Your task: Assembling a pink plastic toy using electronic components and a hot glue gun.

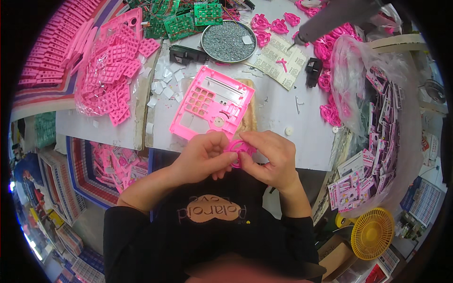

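Observation:
Close in front of my body, both hands grip one small pink ring-shaped plastic part (241,150). My left hand (206,155) pinches its left side between thumb and fingers. The fingers of my right hand (271,157) are closed on its right side. Just beyond my hands lies a pink plastic housing (192,118), tilted on the table, with a grid of square holes, a long slot and a round white disc. My fingers partly cover the ring-shaped part, and its finer details cannot be made out.
A round metal dish (229,41) of screws stands behind the housing, beside green circuit boards (179,26). A bag of pink keypads (111,70) lies left. An electric screwdriver (337,21) hangs at upper right, above a paper sheet (278,61). Printed cards (377,151) fill a plastic bag at right.

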Available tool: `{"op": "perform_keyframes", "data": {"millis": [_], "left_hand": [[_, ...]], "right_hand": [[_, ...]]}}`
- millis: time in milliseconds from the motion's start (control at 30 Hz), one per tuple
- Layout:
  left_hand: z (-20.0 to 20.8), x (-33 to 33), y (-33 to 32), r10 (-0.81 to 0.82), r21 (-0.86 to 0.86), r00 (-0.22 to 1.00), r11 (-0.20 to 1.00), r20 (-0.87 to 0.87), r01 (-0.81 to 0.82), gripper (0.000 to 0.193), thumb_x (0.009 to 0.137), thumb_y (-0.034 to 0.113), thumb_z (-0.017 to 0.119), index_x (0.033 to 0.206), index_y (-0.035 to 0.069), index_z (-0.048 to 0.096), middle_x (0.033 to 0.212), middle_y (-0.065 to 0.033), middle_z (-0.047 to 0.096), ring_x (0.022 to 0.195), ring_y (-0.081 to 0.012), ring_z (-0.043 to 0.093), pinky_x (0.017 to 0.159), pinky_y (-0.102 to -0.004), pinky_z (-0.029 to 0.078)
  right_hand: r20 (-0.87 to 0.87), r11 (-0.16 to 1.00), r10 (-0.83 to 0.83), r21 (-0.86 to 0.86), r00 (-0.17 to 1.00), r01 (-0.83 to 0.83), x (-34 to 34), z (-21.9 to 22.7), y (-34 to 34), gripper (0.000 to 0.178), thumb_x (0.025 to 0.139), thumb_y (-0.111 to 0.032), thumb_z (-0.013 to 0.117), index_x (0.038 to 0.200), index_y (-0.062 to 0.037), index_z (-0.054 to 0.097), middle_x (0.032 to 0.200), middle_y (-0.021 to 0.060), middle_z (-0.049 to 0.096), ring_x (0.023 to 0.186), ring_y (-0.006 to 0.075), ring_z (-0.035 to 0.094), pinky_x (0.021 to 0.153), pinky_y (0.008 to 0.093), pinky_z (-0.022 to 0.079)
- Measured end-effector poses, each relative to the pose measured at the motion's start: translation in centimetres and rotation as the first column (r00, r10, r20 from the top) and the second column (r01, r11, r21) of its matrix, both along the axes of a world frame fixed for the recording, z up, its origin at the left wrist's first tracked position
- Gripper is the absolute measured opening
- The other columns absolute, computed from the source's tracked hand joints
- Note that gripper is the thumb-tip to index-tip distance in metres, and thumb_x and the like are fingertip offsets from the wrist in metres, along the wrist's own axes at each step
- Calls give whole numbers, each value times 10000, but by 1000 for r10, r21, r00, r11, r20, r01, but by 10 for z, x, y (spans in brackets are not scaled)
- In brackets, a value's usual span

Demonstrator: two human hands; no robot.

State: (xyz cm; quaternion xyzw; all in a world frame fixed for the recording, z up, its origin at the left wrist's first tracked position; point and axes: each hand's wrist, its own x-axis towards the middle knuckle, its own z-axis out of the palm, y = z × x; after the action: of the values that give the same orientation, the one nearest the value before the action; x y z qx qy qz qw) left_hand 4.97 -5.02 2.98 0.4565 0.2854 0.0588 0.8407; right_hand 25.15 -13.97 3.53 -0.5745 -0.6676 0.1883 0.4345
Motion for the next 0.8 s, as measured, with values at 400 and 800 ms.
{"op": "perform_keyframes", "data": {"millis": [400,800], "left_hand": [[-8,6,0,8,-211,998,978,55,4,197,1028,232,609,963,47,591,741,-59,667,563,-95,631,473,-213,481],[-18,12,-9,11,-281,997,960,78,11,234,1037,271,593,969,48,589,743,-60,666,556,-101,625,460,-213,468]], "right_hand": [[-590,912,-80,-368,803,-180,11,0,-13,342,867,-36,711,1200,35,682,1011,129,728,807,152,719,671,267,576],[-531,934,-89,-337,842,-114,14,-4,-27,344,864,-36,699,1204,20,688,1032,146,734,819,160,720,675,272,586]]}}
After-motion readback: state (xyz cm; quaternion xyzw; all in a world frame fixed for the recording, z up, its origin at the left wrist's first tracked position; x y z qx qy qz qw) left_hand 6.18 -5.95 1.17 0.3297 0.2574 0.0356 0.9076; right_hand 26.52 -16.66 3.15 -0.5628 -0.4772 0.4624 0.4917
